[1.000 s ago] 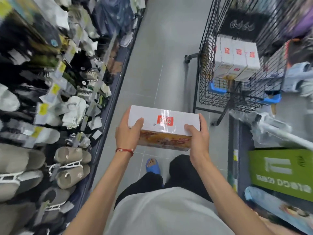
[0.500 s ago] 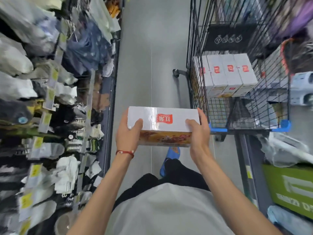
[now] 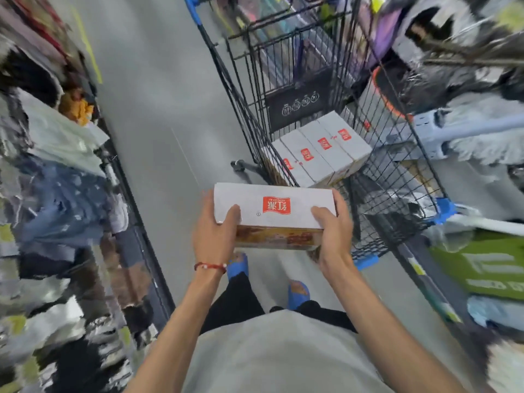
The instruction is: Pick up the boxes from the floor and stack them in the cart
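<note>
I hold a white box (image 3: pixel 286 207) with a red logo on top and an orange printed side, level at waist height. My left hand (image 3: pixel 214 234) grips its left end and my right hand (image 3: pixel 331 231) grips its right end. Just ahead and to the right stands a black wire cart (image 3: pixel 397 177) with blue corner bumpers. Several matching white boxes (image 3: pixel 320 150) lie side by side in a row inside the cart's basket. The held box is in front of the cart's near left corner, outside the basket.
Shelves of hanging clothes and socks (image 3: pixel 56 194) line the left side of the grey aisle floor (image 3: pixel 158 114). On the right are mop heads (image 3: pixel 482 137) and a green carton (image 3: pixel 487 268). My feet in blue sandals (image 3: pixel 238 268) stand below the box.
I have stepped closer to the cart and the view has tilted. The cart now sits nearer, just beyond the held box. Both hands keep the same grip.
</note>
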A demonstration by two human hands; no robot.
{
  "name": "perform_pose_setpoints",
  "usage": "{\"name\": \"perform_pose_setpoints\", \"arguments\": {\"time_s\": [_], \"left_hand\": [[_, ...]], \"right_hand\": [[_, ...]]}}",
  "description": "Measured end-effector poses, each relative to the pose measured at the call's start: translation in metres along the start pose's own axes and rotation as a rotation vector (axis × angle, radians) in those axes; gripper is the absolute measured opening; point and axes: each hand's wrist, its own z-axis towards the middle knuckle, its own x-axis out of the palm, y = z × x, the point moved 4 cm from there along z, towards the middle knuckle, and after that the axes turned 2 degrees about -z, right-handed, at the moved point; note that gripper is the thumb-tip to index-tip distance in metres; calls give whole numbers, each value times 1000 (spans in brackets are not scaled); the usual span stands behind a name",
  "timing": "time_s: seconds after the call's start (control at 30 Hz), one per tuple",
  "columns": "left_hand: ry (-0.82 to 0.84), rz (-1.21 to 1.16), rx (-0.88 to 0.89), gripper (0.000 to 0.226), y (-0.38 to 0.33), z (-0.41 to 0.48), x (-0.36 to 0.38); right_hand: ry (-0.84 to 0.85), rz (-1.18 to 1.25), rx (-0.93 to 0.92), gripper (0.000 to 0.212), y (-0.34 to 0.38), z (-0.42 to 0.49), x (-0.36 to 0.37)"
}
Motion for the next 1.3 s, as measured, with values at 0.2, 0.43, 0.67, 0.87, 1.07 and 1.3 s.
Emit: {"name": "perform_pose_setpoints", "arguments": {"time_s": [0.2, 0.43, 0.67, 0.87, 1.07, 1.3], "left_hand": [[250, 89, 182, 58, -50, 61, 14], [457, 165, 329, 59, -94, 73, 68], [612, 227, 406, 65, -120, 69, 135], [682, 291, 386, 64, -124, 75, 188], [762, 434, 315, 74, -114, 94, 234], [892, 561, 154, 68, -79, 123, 278]], "right_hand": [[-276, 178, -6, 49, 13, -13, 13], [-505, 339, -50, 59, 13, -9, -21], [-641, 418, -71, 57, 12, 11, -66], [-647, 377, -62, 66, 3, 30, -92], [-632, 311, -7, 74, -13, 42, -103], [-555, 178, 145, 85, -36, 78, -112]]}}
